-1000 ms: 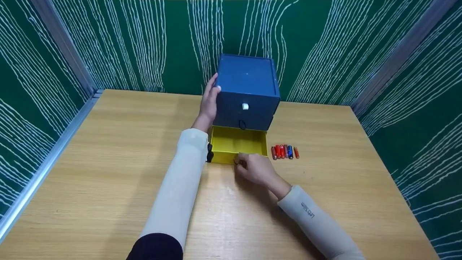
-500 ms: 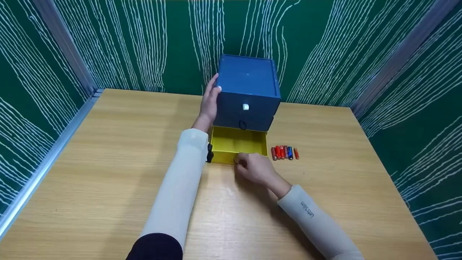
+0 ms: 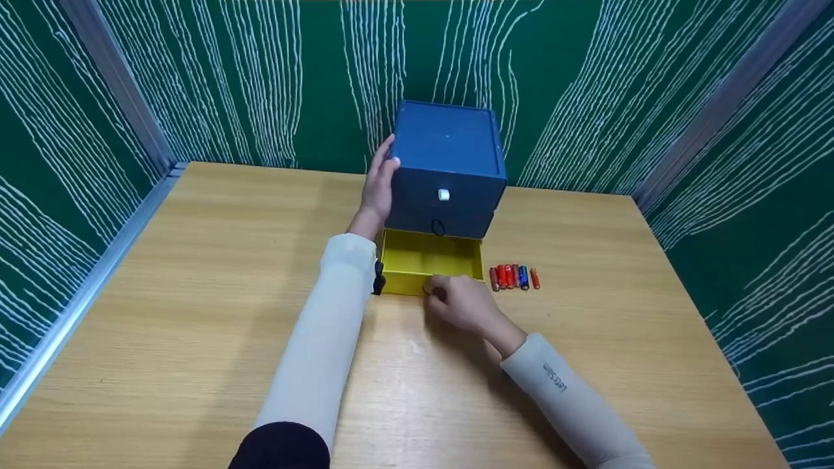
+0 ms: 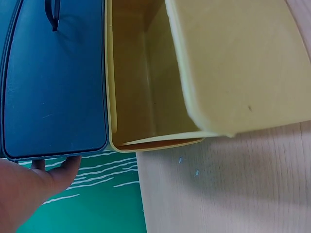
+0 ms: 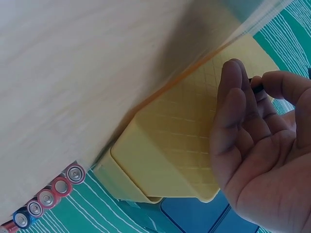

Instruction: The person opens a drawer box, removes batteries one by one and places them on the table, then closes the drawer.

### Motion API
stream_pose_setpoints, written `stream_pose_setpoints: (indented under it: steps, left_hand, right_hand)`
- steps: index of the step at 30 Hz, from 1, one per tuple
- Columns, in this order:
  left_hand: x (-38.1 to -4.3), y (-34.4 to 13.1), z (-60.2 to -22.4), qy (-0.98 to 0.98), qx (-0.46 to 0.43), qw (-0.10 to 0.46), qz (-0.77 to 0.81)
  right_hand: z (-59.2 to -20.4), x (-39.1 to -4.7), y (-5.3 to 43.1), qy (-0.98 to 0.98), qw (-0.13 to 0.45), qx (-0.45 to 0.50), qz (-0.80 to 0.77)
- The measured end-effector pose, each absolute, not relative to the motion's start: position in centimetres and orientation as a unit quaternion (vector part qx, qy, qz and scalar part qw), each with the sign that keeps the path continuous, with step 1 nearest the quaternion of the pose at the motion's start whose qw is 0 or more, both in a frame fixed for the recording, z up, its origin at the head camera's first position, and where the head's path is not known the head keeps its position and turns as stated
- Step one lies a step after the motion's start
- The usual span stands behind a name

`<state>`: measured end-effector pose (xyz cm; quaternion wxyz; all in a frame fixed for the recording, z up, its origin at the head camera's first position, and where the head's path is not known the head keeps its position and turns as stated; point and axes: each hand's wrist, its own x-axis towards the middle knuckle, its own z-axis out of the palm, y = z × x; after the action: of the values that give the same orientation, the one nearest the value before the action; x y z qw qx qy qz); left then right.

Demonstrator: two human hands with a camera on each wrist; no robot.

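A blue drawer unit (image 3: 446,140) stands at the back of the table, its bottom yellow drawer (image 3: 430,254) pulled out. Nothing lies on the part of the drawer floor that shows. My left hand (image 3: 378,189) rests against the unit's left side with its fingers extended; the left wrist view shows the fingers (image 4: 65,172) at the unit's edge. At the drawer's front, my right hand (image 3: 462,303) pinches a black loop pull (image 5: 256,87) between thumb and fingers. Several batteries (image 3: 509,276), red, blue and dark reddish, lie in a row right of the drawer.
A white knob (image 3: 444,194) and a black loop (image 3: 438,226) sit on the unit's upper fronts. The wooden table (image 3: 195,293) meets green walls (image 3: 319,85) with white wavy lines behind and at both sides. A black object (image 3: 378,277) shows beside my left sleeve.
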<state>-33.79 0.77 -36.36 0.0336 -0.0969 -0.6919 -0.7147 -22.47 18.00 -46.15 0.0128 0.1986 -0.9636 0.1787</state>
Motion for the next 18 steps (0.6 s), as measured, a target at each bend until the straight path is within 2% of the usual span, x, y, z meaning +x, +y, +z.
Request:
stream_pose_setpoints:
  steps: [9, 18]
  left_hand:
    - [-35.9, 0.8, -38.1, -0.683, -0.098, 0.038, -0.723]
    - [-36.1, 0.8, -38.4, -0.686, -0.101, 0.044, -0.719]
  right_hand:
    - [-46.2, -22.7, 17.9, -0.966, 0.032, 0.190, 0.171]
    - [-46.3, -23.0, 17.9, -0.965, 0.020, 0.184, 0.184]
